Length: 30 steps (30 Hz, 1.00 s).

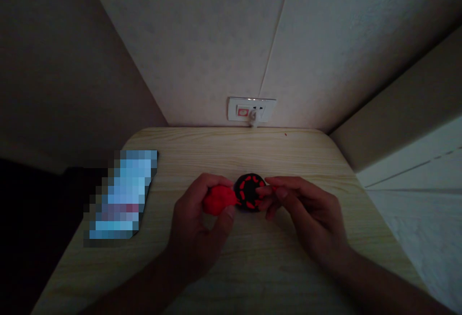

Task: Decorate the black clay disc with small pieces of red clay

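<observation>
Lying flat on the counter (310, 161), a black disc (249, 193) with red pieces in a ring sits between the two hands. The left hand (197, 226) is curled around a red lump (218, 200), just beside the disc. The right hand (306, 214) pinches a tiny red bit at the disc's edge. A blurred blue thing (121, 197) lies well off to the left. A wall socket (251, 109) sits behind.

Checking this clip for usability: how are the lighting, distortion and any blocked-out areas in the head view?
Head view: dim throughout, with the left side nearly black; wide-angle bending skews the walls; a pixelated patch covers something on the table. The left hand, red lump, black disc and right hand remain readable.
</observation>
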Tool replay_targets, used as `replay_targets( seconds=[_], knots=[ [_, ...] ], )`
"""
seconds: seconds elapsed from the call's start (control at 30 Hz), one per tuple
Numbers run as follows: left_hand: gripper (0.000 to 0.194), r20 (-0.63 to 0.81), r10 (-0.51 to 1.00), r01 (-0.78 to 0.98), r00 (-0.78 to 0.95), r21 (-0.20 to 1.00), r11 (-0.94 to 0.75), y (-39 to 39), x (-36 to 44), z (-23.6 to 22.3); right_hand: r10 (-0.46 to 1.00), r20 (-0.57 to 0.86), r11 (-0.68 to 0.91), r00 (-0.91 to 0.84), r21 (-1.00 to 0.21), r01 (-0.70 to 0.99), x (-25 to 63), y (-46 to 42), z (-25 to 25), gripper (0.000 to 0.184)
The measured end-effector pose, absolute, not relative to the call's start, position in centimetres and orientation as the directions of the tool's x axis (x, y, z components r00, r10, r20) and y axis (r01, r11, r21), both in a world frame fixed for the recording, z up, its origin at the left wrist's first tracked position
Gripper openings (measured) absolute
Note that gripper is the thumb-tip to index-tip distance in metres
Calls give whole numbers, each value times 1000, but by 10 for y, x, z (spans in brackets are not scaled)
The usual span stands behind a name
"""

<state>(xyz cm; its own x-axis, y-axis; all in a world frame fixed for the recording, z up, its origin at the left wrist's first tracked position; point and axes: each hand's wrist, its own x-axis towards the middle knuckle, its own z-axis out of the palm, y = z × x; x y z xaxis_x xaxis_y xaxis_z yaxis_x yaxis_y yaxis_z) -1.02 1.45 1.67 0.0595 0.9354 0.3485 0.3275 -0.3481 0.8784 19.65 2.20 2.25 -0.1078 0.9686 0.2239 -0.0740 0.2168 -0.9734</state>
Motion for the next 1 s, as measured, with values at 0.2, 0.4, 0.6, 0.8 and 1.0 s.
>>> replay_targets(
  seconds=[0.2, 0.4, 0.6, 0.8, 1.0],
  knots=[
    [19, 333, 941, 329, 58, 884, -333, 15, -9, 15, 977, 190, 184, -101, -981, -68, 192, 18, 28, 11],
    [21, 334, 940, 321, 70, 884, -339, 14, -10, 14, 980, 162, 149, -113, -982, -114, 191, 14, 27, 14],
    [21, 322, 944, 313, 75, 891, -328, 14, -10, 14, 956, 255, 265, -145, -963, 53, 198, 15, 26, 18],
    [21, 255, 966, 293, 49, 921, -258, 19, -11, 13, 909, 405, 416, -94, -884, 213, 200, 24, 31, 22],
    [13, 167, 981, 244, 99, 952, -186, 23, -12, 13, 983, 186, 184, 7, -978, 101, 200, 28, 29, 15]
  ],
)
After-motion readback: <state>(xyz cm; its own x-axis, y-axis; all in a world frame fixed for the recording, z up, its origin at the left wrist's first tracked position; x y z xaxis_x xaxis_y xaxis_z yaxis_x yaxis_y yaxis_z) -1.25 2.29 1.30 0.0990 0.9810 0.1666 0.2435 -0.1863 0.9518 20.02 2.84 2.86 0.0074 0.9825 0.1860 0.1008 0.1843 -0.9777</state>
